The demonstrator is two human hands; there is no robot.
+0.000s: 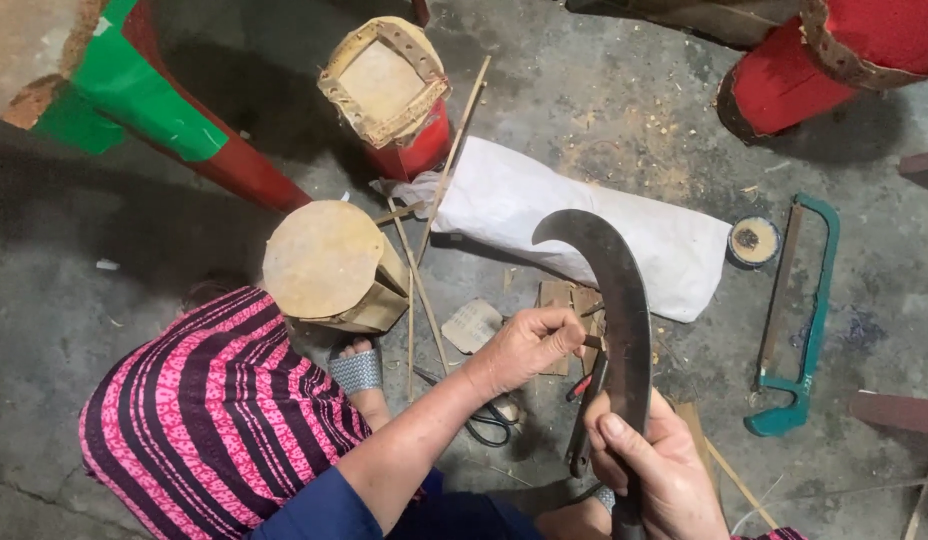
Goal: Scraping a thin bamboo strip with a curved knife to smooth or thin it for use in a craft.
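A green hacksaw [796,330], a white sack [574,215] — red drums [784,85] stand nearby.

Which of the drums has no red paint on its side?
The small plain tan drum beside the person's pink striped knee. The square-topped drum behind it and the large drums top right have red sides.

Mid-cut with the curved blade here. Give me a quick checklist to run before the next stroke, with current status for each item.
1. Right hand grips the curved blade firmly: ok.
2. Left hand pinches the small stick against the blade: ok.
3. Left fingertips away from the cutting edge: not ok, they sit right beside it.
4. Foot out from under the blade: ok.
5. Scissors and green hacksaw off the work spot: ok.
6. Edge sharpness: cannot tell.
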